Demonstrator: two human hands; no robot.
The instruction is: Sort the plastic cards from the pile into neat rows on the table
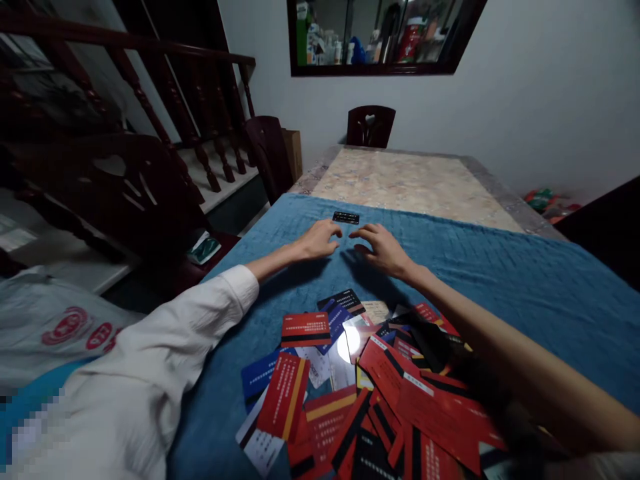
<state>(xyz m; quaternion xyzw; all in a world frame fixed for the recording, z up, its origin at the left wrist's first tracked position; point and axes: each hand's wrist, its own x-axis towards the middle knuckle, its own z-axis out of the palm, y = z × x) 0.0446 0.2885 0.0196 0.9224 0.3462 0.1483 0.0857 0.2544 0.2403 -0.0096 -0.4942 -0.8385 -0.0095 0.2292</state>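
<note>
A single black card point(346, 218) lies flat on the blue cloth point(440, 250), towards the far side. Just on the near side of it, my left hand point(320, 240) hovers with fingers curved and apart, holding nothing. Facing it from the right is my right hand point(380, 250), its fingers also spread and nothing between them. Close to me spreads a loose heap of cards, mostly red, with a red card point(306, 329) and a blue card point(260, 377) on its left side. A black card point(345, 303) sits at the heap's far edge.
Beyond the cloth, the patterned tabletop point(400, 179) continues to a dark wooden chair point(370, 127). Another chair point(270, 153) stands along the left side. A white plastic bag point(65, 327) is at lower left, and a wooden railing point(140, 93) runs behind.
</note>
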